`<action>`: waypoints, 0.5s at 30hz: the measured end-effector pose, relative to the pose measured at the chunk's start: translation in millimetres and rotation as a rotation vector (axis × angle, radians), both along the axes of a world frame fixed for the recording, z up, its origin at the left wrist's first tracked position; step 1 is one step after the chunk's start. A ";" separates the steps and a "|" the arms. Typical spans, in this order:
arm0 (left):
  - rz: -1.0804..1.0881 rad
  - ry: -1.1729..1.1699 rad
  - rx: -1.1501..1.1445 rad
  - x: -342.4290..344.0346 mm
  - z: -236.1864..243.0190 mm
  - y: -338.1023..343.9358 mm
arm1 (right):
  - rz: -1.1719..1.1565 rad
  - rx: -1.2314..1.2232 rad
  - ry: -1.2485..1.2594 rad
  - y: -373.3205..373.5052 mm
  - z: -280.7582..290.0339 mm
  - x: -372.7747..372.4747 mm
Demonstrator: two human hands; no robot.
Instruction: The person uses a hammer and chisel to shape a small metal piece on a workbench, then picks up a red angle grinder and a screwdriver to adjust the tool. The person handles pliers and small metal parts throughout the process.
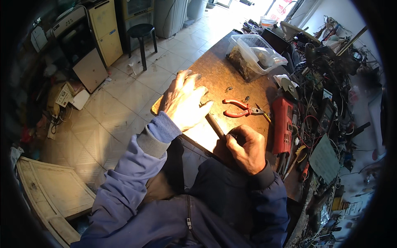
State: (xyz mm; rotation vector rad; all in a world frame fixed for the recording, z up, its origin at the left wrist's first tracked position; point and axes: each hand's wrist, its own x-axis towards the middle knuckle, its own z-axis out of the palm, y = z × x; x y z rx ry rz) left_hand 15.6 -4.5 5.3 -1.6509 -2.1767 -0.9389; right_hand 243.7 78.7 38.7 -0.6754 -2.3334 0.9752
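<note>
In the head view, my left hand (184, 101) is bent over the brightly lit edge of the worktable (213, 68), its thumb and fingers at the far end of a dark, narrow bar (214, 125). My right hand (248, 149) is closed round the near end of the bar. Red-handled pliers (236, 113) lie just right of my left hand, beside a thin yellow-handled tool (266, 117). A few small dark bits (229, 89) lie above the pliers.
A clear plastic tub (244, 64) stands at the back. A red device (282, 126) and tangled cables and parts crowd the right side. A black stool (140, 31), appliances and a wooden cabinet (58, 190) stand on the tiled floor (124, 99) to the left.
</note>
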 end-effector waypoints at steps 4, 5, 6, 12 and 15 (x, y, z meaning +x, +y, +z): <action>0.015 -0.017 -0.040 0.9 1.0 1.8 | 0.007 0.099 -0.036 -4.1 0.7 0.7; 0.013 -0.021 -0.038 1.0 0.4 2.4 | 0.020 0.112 -0.032 -4.3 -0.2 0.1; 0.014 -0.022 -0.038 0.0 0.1 2.3 | 0.034 0.122 -0.025 -4.3 -1.1 -1.3; 0.023 -0.029 -0.046 0.8 -0.2 1.7 | 0.023 0.282 -0.005 -7.3 -3.7 2.3; 0.038 -0.004 -0.021 1.5 -3.9 3.6 | 0.024 0.290 -0.042 -11.5 2.7 2.7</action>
